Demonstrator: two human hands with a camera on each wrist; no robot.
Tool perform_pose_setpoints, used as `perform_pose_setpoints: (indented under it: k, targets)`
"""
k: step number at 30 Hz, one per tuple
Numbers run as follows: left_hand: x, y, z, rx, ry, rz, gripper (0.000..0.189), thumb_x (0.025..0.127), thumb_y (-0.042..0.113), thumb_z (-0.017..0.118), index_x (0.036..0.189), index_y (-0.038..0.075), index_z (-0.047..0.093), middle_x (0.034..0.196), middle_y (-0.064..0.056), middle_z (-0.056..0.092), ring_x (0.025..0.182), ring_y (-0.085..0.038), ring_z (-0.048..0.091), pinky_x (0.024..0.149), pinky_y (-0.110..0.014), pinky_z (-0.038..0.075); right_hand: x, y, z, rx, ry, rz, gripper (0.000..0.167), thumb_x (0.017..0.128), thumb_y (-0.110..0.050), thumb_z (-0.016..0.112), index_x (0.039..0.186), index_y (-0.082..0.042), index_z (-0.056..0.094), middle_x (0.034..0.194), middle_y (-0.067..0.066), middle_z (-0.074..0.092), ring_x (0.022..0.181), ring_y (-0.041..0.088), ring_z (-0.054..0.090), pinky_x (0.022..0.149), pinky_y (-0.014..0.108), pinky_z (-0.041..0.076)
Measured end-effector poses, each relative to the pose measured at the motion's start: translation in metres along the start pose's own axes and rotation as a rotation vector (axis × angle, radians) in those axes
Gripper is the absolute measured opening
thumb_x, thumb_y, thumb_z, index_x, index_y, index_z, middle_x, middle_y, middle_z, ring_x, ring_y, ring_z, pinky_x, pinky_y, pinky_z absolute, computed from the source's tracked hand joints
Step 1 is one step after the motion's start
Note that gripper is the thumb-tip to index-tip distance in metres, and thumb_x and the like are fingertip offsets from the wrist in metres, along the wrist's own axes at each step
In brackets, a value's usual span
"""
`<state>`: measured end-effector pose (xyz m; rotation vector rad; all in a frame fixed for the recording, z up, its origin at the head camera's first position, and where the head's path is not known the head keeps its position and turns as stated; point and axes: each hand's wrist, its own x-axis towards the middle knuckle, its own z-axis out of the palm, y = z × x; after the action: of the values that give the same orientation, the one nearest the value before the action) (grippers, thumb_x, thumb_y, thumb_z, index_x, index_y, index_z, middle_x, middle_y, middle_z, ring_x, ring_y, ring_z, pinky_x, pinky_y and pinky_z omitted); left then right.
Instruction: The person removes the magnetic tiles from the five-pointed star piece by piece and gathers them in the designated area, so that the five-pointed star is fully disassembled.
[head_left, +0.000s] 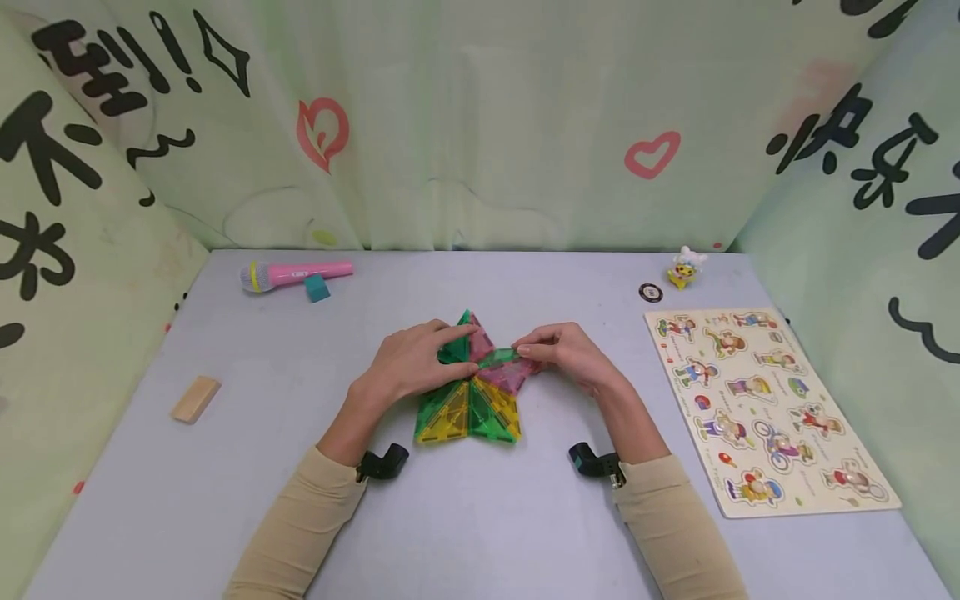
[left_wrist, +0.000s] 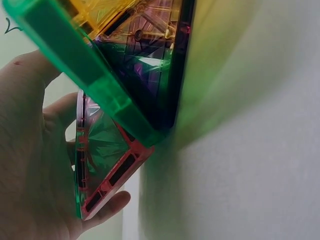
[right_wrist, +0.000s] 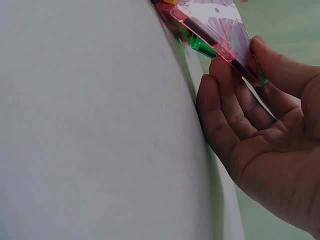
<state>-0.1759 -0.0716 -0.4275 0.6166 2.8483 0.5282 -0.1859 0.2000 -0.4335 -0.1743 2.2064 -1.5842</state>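
A star-like build of see-through magnetic tiles (head_left: 468,412), in green, yellow and pink, stands at the middle of the table. On its left side, my left hand (head_left: 412,360) lies over a green point, fingers and thumb around it. The left wrist view shows that hand (left_wrist: 30,150) holding a pointed section with red-framed and green tiles (left_wrist: 107,150). My right hand (head_left: 568,357) pinches the pink-and-green point on the right. In the right wrist view, its thumb and fingertips grip the end of the pink tile (right_wrist: 220,30). The hands cover parts of the build.
A pink toy microphone (head_left: 311,273) and a teal block (head_left: 317,288) lie at the back left. A wooden block (head_left: 197,399) is on the left. On the right are a picture puzzle board (head_left: 750,446), a round black-and-white chip (head_left: 650,292) and a small figurine (head_left: 684,268).
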Motion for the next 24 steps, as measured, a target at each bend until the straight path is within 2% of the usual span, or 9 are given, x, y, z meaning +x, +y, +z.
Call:
perform_pose_setpoints:
  k: [13,24]
  targets:
    - [0.0,0.0008,0.0004,-0.018,-0.009,-0.023,0.07,0.087,0.074,0.05,0.149,0.045,0.039,0.144,-0.004,0.054,0.121,-0.028,0.059,0.095,-0.049,0.051,-0.0028,0.0032,0.0027,0.059,0.059,0.006,0.033,0.092,-0.021,0.071,0.112,0.006,0.072,0.099,0.002,0.075,0.083,0.011,0.069,0.076,0.027,0.058]
    - [-0.0008,0.0003,-0.0001,-0.015,0.008,-0.03,0.069,0.087,0.075,0.049,0.149,0.046,0.039,0.144,-0.003,0.054,0.12,-0.027,0.06,0.092,-0.048,0.052,-0.002,0.0047,0.0028,0.047,0.09,0.026,0.033,0.09,-0.023,0.074,0.112,0.002,0.073,0.102,0.002,0.075,0.086,0.009,0.068,0.076,0.024,0.056]
